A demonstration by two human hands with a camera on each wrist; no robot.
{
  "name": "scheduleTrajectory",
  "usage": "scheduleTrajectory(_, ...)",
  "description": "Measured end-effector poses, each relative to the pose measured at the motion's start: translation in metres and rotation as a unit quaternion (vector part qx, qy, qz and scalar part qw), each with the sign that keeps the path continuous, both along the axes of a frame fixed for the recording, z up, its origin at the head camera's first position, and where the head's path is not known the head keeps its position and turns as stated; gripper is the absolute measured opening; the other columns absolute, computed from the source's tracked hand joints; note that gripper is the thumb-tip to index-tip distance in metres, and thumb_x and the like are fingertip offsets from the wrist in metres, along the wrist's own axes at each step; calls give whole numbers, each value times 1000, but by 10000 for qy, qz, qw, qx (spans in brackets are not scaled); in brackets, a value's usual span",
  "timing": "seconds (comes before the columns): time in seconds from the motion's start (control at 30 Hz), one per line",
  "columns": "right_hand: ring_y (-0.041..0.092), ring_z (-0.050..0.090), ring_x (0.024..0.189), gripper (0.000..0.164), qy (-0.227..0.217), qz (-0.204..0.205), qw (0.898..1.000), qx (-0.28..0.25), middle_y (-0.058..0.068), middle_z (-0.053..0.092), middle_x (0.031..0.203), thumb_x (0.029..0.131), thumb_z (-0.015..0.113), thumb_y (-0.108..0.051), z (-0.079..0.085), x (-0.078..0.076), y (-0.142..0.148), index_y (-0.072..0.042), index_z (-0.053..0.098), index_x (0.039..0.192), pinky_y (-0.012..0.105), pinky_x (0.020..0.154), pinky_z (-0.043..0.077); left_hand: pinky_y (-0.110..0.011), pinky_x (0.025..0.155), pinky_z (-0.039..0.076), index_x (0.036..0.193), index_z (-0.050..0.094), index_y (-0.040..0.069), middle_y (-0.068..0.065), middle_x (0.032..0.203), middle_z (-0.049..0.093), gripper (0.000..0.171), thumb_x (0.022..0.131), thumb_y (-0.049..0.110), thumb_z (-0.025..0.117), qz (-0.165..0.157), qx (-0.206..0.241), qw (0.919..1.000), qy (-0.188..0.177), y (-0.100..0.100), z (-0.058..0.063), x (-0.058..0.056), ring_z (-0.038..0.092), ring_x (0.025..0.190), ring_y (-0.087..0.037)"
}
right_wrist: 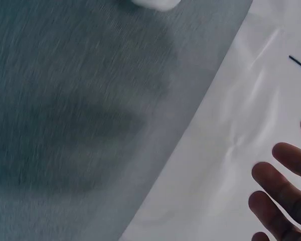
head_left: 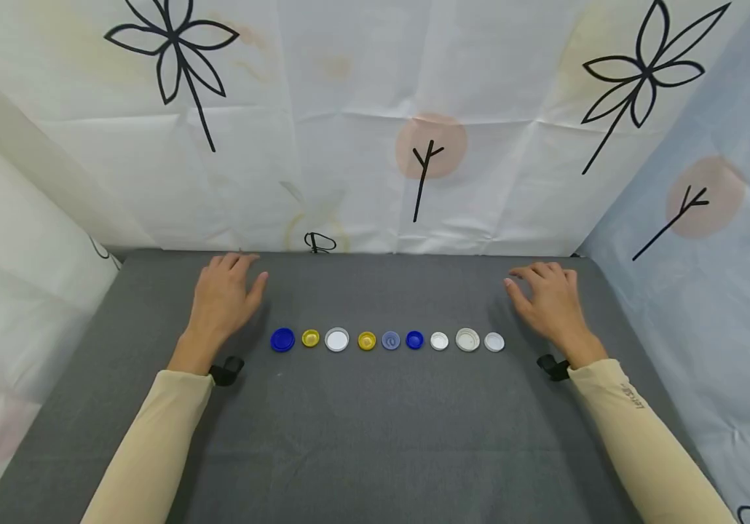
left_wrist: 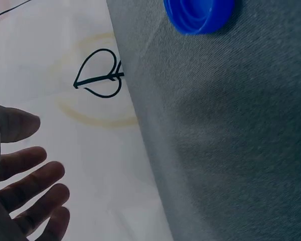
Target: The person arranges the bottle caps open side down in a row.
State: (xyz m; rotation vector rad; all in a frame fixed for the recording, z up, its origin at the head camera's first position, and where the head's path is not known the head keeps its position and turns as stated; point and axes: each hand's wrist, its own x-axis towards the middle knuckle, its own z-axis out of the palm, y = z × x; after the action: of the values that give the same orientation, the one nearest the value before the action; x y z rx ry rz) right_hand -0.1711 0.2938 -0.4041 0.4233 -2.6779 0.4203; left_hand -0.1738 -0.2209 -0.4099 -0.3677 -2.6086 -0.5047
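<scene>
Clock centred on the pale blue cap, twelve pointing away from the person.

- Nearest: two cream sleeves are reaching in from eight and four o'clock. A black strap is showing at each wrist.
- Counter, grey-covered: nine round caps are lying in a line from nine to three, spaced apart. Going clockwise in order from the nine end: large blue cap, yellow cap, large white cap, second yellow cap, pale blue cap, smaller blue cap, then three white caps. The large blue cap is lying hollow side up.
- Slightly farther: left hand is resting or hovering (cannot tell which) at ten o'clock from the large blue cap, its fingers spreading loosely, gripping nothing.
- Right hand is matching it at two o'clock from the last white cap, its fingers also parting, relaxed, gripping nothing.
- Farthest: a white backdrop is hanging at twelve, a black flower drawing showing at eleven, a peach disc near twelve.
</scene>
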Motion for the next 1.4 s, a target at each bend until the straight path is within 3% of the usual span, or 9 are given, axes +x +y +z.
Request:
scheduleTrajectory(0.23, 36, 58, 94, 17, -390, 248, 9982, -380, 14, 72, 96, 97, 69, -16, -8, 5, -19, -3, 76, 105, 58, 85, 34, -57, 84, 48, 124, 66, -6, -24, 110, 66, 31, 99, 12, 66, -152, 887, 9925, -824, -3, -8, 9, 58, 100, -40)
scheduleTrajectory(0.37, 36, 60, 96, 19, -710, 454, 9942, -671, 15, 72, 98, 96, 69, -14, -12, 9, -37, -1, 75, 109, 60, 88, 35, -55, 84, 51, 125, 65, -7, -23, 107, 66, 30, 100, 11, 65, -394, 1521, 9800, -1224, -8, -16, 14, 62, 97, -38)
scheduleTrajectory(0.5, 37, 61, 97, 21, -934, 720, 9881, -987, 16, 72, 101, 96, 69, -13, -18, 14, -61, 1, 74, 112, 63, 92, 37, -50, 85, 52, 126, 65, -6, -19, 106, 68, 31, 102, 14, 64, -591, 1869, 9645, -1769, -14, -26, 19, 64, 96, -34)
scheduleTrajectory(0.63, 35, 62, 97, 23, -1089, 982, 9809, -1276, 15, 72, 103, 95, 71, -13, -26, 18, -89, 1, 74, 114, 61, 92, 40, -42, 83, 52, 127, 66, -3, -13, 106, 69, 33, 102, 19, 65, -675, 1845, 9535, -2286, -19, -36, 25, 63, 95, -27)
scheduleTrajectory(0.8, 32, 62, 102, 28, -1405, 1250, 9710, -1475, 12, 72, 107, 95, 73, -16, -35, 24, -126, -1, 72, 118, 58, 94, 41, -39, 82, 52, 128, 67, 0, -14, 113, 70, 35, 99, 21, 69, -752, 1830, 9432, -2670, -24, -46, 33, 62, 98, -26)
scheduleTrajectory(1.17, 29, 59, 115, 40, -2043, 2067, 9477, -1315, 10, 67, 123, 96, 72, -26, -39, 25, -208, -3, 67, 128, 50, 98, 45, -53, 93, 48, 132, 64, -1, -19, 127, 64, 45, 98, 27, 72, -1096, 1755, 9305, -3021, -30, -49, 39, 60, 111, -34)
scheduleTrajectory(1.4, 24, 55, 122, 50, -2551, 2189, 9368, -969, 6, 65, 128, 94, 74, -35, -39, 20, -254, -7, 64, 135, 45, 107, 40, -54, 94, 46, 132, 65, 2, -17, 127, 64, 47, 94, 28, 76, -1235, 1578, 9300, -3082, -32, -49, 39, 57, 113, -34)
